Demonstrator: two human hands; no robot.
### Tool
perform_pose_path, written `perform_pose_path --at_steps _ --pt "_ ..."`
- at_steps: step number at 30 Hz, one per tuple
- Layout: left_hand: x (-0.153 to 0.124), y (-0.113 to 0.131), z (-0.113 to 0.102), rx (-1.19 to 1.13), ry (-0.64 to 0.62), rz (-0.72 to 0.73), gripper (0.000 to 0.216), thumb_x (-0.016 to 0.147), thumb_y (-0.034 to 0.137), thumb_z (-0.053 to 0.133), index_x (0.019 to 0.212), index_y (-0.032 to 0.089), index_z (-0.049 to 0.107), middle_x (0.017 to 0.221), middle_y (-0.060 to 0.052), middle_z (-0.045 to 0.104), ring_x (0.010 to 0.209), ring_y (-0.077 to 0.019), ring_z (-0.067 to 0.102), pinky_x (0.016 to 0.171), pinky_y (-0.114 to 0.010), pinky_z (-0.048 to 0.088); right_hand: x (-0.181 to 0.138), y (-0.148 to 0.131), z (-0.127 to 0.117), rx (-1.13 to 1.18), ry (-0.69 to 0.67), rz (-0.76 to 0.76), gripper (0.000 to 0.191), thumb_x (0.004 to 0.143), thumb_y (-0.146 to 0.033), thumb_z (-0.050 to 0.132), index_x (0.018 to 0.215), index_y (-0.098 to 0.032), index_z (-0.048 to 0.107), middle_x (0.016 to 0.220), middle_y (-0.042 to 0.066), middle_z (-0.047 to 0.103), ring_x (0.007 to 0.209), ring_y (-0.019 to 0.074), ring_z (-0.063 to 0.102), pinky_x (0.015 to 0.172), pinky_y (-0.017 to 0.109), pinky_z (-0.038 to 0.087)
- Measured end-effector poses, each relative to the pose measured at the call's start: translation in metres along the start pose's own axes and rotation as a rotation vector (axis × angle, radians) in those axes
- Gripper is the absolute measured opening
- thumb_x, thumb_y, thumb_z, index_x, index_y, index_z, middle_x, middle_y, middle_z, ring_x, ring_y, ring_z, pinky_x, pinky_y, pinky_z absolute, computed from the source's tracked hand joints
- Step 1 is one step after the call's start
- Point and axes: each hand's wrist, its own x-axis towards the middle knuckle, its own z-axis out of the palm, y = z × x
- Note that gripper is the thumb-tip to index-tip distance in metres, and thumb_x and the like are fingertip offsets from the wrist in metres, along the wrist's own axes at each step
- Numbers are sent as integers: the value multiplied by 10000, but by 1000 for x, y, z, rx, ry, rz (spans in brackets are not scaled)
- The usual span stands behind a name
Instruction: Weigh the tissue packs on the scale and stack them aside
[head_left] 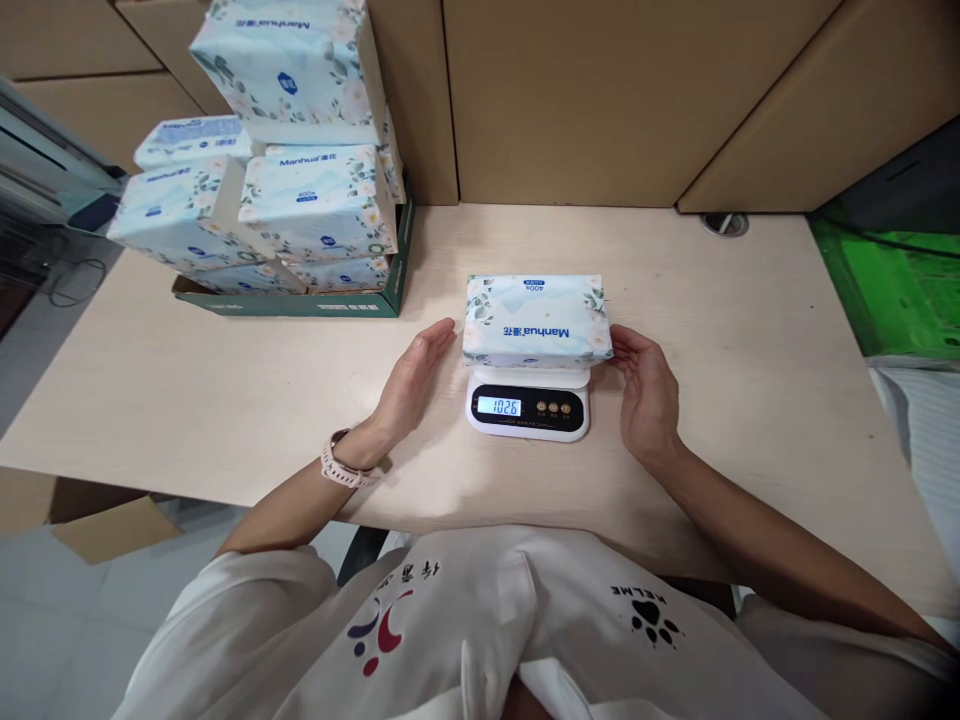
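A pale blue floral tissue pack (535, 320) marked "Manhua" lies on a small white kitchen scale (528, 408) in the middle of the table; the lit display shows digits. My left hand (411, 378) is just left of the pack, fingers stretched and apart, a small gap from its end. My right hand (645, 388) sits at the pack's right end, fingers loosely curved and open, at or almost touching its corner. Neither hand holds anything. A pink watch (341, 465) is on my left wrist.
A green cardboard tray (315, 302) at the back left carries several stacked tissue packs (300, 130). Brown cartons (600, 100) line the back edge of the light wooden table (750, 330). A green crate (900, 290) stands at the right.
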Motion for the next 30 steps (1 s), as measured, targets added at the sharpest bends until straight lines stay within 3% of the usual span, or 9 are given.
perform_pose_path --at_steps 8,30 --pt "1 -1 -1 -47 15 33 504 997 662 635 1254 242 743 1531 -102 681 1533 -307 550 1394 -523 304 0 -1 1 10 14 7 489 1047 -659 507 1284 -295 731 1345 72 769 1233 257 714 1179 543 534" --pt "2 1 -1 -44 25 32 488 979 661 648 1215 242 731 1500 -112 687 1509 -308 563 1390 -511 317 -3 -3 1 -32 20 -43 475 1053 -656 490 1233 -289 733 1316 73 766 1243 260 711 1168 524 539"
